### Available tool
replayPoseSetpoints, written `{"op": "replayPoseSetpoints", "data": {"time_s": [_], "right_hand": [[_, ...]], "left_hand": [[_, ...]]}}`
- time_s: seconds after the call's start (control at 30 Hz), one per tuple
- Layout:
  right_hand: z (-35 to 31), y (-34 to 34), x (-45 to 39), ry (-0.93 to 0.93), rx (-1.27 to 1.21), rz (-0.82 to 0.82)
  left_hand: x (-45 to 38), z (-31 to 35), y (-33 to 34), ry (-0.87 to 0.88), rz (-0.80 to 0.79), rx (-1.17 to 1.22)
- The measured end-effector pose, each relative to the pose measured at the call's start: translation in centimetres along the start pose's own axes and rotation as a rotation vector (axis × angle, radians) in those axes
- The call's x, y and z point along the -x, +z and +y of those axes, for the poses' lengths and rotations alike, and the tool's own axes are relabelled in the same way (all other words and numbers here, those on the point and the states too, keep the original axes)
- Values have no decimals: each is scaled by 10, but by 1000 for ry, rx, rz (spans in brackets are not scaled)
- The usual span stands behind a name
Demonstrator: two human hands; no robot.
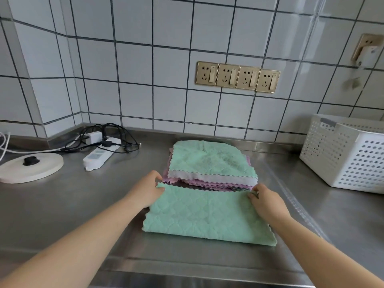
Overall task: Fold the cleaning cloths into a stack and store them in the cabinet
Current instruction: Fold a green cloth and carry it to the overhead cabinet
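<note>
A mint green cleaning cloth (205,215) lies folded in half on the steel counter, nearest to me. My left hand (146,190) pinches its far left corner and my right hand (265,201) pinches its far right corner. Just behind it sits a pile of cloths (209,163): another green cloth with a white underside on top, pink and purple cloths showing beneath at the front edge. No cabinet is in view.
A white perforated plastic basket (342,154) stands at the right. At the left lie a white power strip (99,154) with black cables and a round white kettle base (31,167). A row of gold wall sockets (236,76) is on the tiled wall.
</note>
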State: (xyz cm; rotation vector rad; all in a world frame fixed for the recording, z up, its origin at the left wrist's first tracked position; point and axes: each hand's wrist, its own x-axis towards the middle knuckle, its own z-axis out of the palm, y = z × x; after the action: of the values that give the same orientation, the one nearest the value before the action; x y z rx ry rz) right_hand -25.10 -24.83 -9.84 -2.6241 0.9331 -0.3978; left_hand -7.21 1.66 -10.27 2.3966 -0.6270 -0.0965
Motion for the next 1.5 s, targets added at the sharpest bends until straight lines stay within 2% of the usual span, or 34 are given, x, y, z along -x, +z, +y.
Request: {"op": "replayPoseSetpoints", "data": {"time_s": [0.17, 0.23, 0.3, 0.37, 0.43, 0.5, 0.57, 0.67, 0.73, 0.83, 1.13, 1.23, 1.37, 1.5], "right_hand": [[-1, 4, 0, 58, -87, 0], [-1, 1, 1, 81, -104, -24], [-1, -3, 5, 66, -9, -18], [-3, -4, 12, -10, 140, 32], [-15, 3, 21, -137, 237, 91], [-38, 18, 30, -294, 214, 121], [-61, 33, 39, -384, 151, 75], [-75, 46, 50, -353, 159, -102], [-68, 45, 53, -332, 206, -158], [-54, 41, 53, -323, 250, -196], [-21, 24, 48, -233, 260, -224], [-3, 8, 43, -208, 281, -159], [21, -10, 28, -139, 207, -141], [32, -13, 17, -152, 200, -168]], "left_hand": [[6, 5, 4, 15, 32, -120], [12, 7, 1, 65, 47, -250], [20, 10, -2, 167, 107, -444], [30, 17, 2, 282, 144, -504], [39, 33, 15, 371, 87, -421], [45, 52, 34, 426, 5, -370], [48, 65, 51, 454, -53, -408], [53, 62, 66, 392, -136, -490], [55, 54, 63, 346, -172, -512], [56, 42, 51, 297, -233, -538], [59, 30, 31, 240, -218, -521], [67, 56, 34, 438, -160, -477], [87, 108, 59, 721, -213, -363], [98, 148, 89, 910, -218, -531]]}}
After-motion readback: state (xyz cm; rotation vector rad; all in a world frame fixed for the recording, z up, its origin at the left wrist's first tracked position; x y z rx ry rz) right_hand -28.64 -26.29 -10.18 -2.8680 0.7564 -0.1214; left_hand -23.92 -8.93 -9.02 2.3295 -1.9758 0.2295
